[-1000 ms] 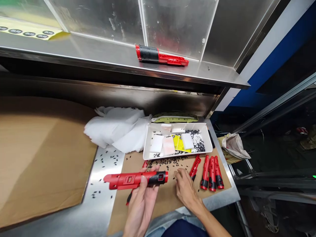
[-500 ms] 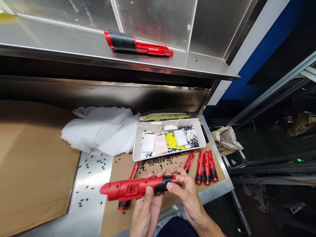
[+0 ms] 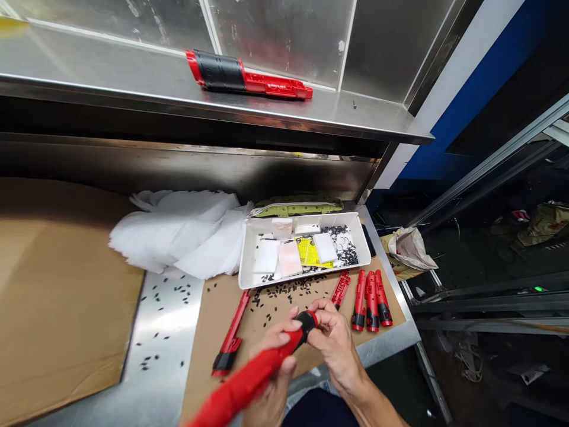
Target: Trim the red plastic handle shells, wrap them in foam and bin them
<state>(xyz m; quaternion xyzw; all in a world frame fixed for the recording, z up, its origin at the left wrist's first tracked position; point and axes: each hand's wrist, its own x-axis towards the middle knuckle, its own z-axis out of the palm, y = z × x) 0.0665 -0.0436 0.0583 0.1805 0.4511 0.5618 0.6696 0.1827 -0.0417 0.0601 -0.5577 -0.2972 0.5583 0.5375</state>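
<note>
Swung from crosswise to slanting, the red-and-black tubular casing (image 3: pixel 249 382) hangs above the brown cardboard sheet (image 3: pixel 211 323). Wrapped round its body, the left hand (image 3: pixel 278 392) apparently steadies it, presenting the red-rimmed end that the right hand (image 3: pixel 336 344) pinches between thumb and fingers.

"Can you read anything from where you are?"

"Not one word or number. Beyond my hands (image 3: pixel 335 350), in the white tray (image 3: pixel 248 255), I have a yellow card (image 3: pixel 306 252) with dark print, too small to make out."

"And that yellow piece (image 3: pixel 11 26) on the shelf (image 3: pixel 133 71), far to the left past your hands?"

"Cut off and blurred; I can't tell if it bears lettering."
</note>
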